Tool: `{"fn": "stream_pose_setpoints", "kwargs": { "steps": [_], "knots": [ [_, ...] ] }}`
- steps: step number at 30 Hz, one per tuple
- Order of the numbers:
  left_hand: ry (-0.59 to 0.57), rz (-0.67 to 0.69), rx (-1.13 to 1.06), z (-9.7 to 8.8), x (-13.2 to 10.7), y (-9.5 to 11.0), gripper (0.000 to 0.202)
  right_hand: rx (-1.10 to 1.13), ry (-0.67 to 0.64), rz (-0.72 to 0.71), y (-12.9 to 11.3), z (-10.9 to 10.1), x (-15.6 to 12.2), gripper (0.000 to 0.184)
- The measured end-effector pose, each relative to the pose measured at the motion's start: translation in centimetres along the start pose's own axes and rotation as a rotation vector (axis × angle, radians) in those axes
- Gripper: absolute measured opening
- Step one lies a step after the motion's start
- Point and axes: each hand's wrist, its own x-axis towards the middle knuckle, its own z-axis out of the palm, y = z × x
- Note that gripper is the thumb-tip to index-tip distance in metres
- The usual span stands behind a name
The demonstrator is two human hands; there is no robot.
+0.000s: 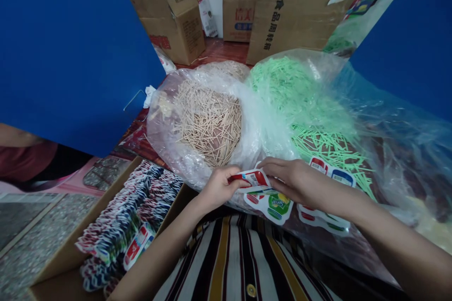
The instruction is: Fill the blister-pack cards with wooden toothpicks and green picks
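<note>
Close to my body, a small printed card (pixel 257 178) with a red panel and white edges is between my two hands. My left hand (pixel 219 188) pinches its left end between thumb and fingers. The fingers of my right hand (pixel 294 176) are closed on its right end. Just below lies a card with a green Sprite print (pixel 279 207). More printed cards (pixel 342 178) lie around my right forearm, partly covered by it. Ahead of my hands are short pale sticks (pixel 212 122) in a clear plastic bag and green sticks (pixel 328 150) on plastic.
On my left stands an open cardboard box (pixel 58 261) packed with rows of printed cards (pixel 120 216). Cardboard boxes (pixel 300 9) stand at the back. Blue panels (pixel 70 47) rise on both sides. Another person's arm (pixel 19 136) shows at the left edge.
</note>
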Motion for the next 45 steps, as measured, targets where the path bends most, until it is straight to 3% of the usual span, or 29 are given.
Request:
{"fn": "stream_pose_setpoints", "kwargs": {
  "steps": [4,11,18,21,25,27,29,33,35,37,40,44,45],
  "knots": [
    [0.020,-0.061,-0.034,-0.5,-0.4,-0.7,0.020,0.053,0.012,-0.015,-0.2,0.2,0.7,0.020],
    [-0.003,-0.204,-0.335,-1.2,-0.7,-1.2,0.014,0.055,0.039,-0.067,0.1,-0.8,1.9,0.022],
    [0.045,-0.246,-0.413,-2.2,-0.8,-1.7,0.019,0.102,-0.051,-0.106,0.3,-2.1,4.0,0.024],
    [0.047,-0.267,-0.418,-2.5,-0.9,-1.6,0.020,0.156,0.031,-0.089,1.3,-3.4,4.5,0.021],
    [0.077,-0.259,-0.419,-2.4,-1.1,-2.0,0.020,0.165,0.270,0.065,3.2,-4.6,6.2,0.025],
    [0.102,-0.267,-0.447,-2.2,-1.1,-2.2,0.022,0.047,0.334,0.128,3.6,-4.3,7.0,0.028],
    [0.139,-0.288,-0.496,-2.1,-1.1,-2.4,0.024,0.023,0.309,0.153,3.4,-3.4,7.3,0.031],
    [0.203,-0.294,-0.605,-2.0,-1.0,-2.2,0.026,0.355,0.057,0.143,2.6,-1.1,5.8,0.043],
    [0.232,-0.281,-0.596,-2.0,-0.8,-1.9,0.026,0.455,0.000,0.196,2.8,0.0,4.7,0.038],
    [0.251,-0.274,-0.539,-1.9,-0.5,-1.4,0.028,0.519,0.075,0.283,3.1,0.8,3.7,0.031],
    [0.249,-0.239,-0.477,-1.4,-0.1,-0.6,0.028,0.709,0.314,0.367,3.2,1.8,2.2,0.024],
    [0.251,-0.207,-0.589,0.7,0.4,0.3,0.028,1.040,0.452,0.433,2.5,3.6,-0.4,0.046],
    [0.249,-0.224,-0.629,1.5,0.5,0.5,0.028,1.102,0.482,0.472,2.3,4.2,-1.2,0.043]
  ]
}}
